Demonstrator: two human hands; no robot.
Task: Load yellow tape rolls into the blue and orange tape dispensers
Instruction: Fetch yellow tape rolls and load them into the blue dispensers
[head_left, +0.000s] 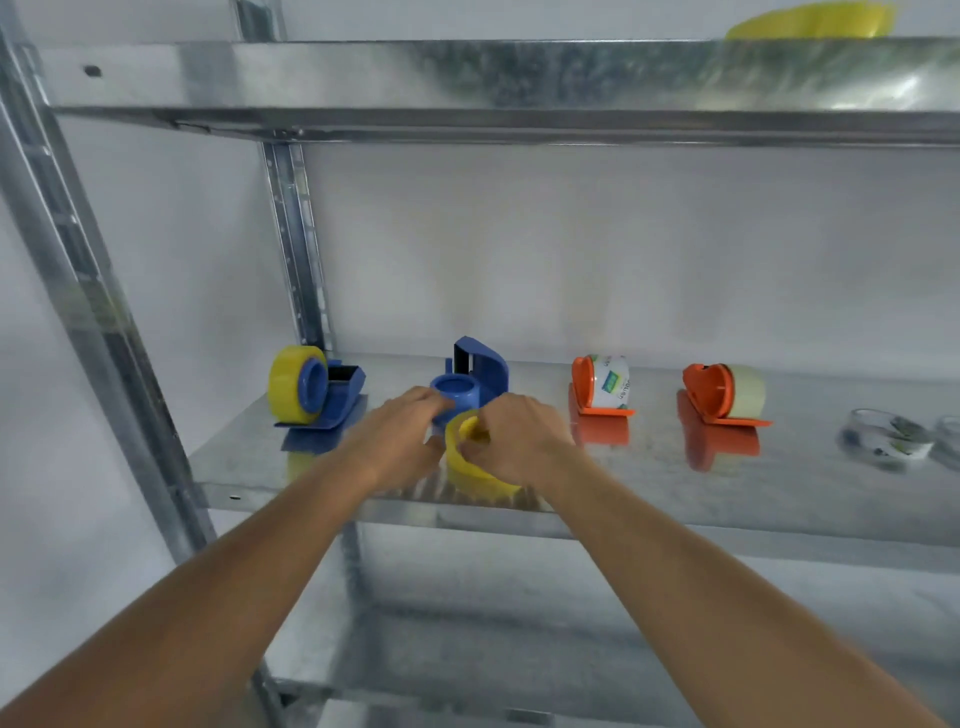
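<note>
A yellow tape roll (462, 465) is held just in front of an empty blue dispenser (470, 382) on the metal shelf (675, 483). My right hand (519, 439) grips the roll's rim with fingers curled over it. My left hand (402, 434) is at the roll's left side, touching it near the dispenser's blue hub. Another blue dispenser (324, 392) at the left carries a yellow roll (285, 382). Two orange dispensers stand to the right: one (597, 387) holds a white labelled roll, the other (719, 395) a pale roll.
Clear tape rolls (885, 439) lie at the shelf's right end. More yellow rolls (810, 21) sit on the shelf above. Steel uprights (296, 244) rise at the left. A lower shelf (467, 665) lies beneath my arms.
</note>
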